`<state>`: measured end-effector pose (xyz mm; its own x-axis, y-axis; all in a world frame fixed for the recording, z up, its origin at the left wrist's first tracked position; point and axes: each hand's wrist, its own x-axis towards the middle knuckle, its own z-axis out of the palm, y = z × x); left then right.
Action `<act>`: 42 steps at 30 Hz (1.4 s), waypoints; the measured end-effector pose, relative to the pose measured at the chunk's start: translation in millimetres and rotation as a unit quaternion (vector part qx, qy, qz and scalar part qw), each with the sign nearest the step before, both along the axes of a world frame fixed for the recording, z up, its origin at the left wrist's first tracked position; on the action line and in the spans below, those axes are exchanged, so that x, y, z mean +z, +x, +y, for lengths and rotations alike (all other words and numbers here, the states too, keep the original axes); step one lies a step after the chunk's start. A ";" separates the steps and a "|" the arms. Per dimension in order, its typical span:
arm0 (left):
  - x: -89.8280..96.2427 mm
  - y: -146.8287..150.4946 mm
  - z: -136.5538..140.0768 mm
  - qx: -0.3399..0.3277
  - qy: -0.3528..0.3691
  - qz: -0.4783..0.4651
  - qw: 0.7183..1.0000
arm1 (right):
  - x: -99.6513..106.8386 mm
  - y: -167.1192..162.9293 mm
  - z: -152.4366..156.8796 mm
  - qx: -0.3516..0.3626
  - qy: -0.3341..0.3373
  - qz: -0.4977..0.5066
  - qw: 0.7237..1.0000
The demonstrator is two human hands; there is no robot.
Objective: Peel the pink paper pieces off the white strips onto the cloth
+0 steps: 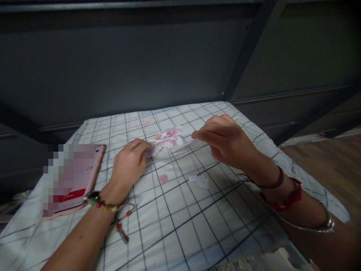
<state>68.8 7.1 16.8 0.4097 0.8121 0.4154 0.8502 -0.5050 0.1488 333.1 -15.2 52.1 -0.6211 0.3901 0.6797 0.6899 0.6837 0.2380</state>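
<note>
A pink-and-white piece that looks like cut paper point(169, 138) lies on the checked cloth between my hands. My left hand point(130, 158) has its fingers closed at the piece's left end. From the right end, a thin translucent strip point(184, 144) stretches up towards my right hand point(222, 137), whose thumb and fingers are pinched on it, raised a little above the cloth. Nearer to me lie small white paper scraps point(199, 181) and a pink spot point(164, 178); whether the spot is a stain or a flat scrap I cannot tell.
A phone in a pink case point(94, 177) rests at the left of the cloth-covered table point(175, 222), its screen partly blurred out. Dark grey panels point(126, 60) stand behind the table. Wooden floor point(324, 158) shows at the right. A container with pale contents point(256, 261) is at the bottom edge.
</note>
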 end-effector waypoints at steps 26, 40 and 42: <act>3.5 -0.1 -2.4 0.000 -0.006 -0.011 1.000 | -3.8 -18.8 -7.8 0.016 0.035 0.018 0.999; 3.8 -0.7 0.4 0.005 0.006 -0.020 1.000 | -4.9 -23.0 -9.0 -0.024 0.054 -0.018 0.998; 4.0 -0.5 0.3 0.006 0.009 -0.019 1.000 | -5.3 -23.9 -9.4 -0.021 0.045 -0.024 0.998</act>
<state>68.4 7.4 20.7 0.3833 0.8092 0.4452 0.8500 -0.4977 0.1728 309.2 -24.6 46.8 -0.6385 0.3548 0.6830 0.7038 0.6282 0.3316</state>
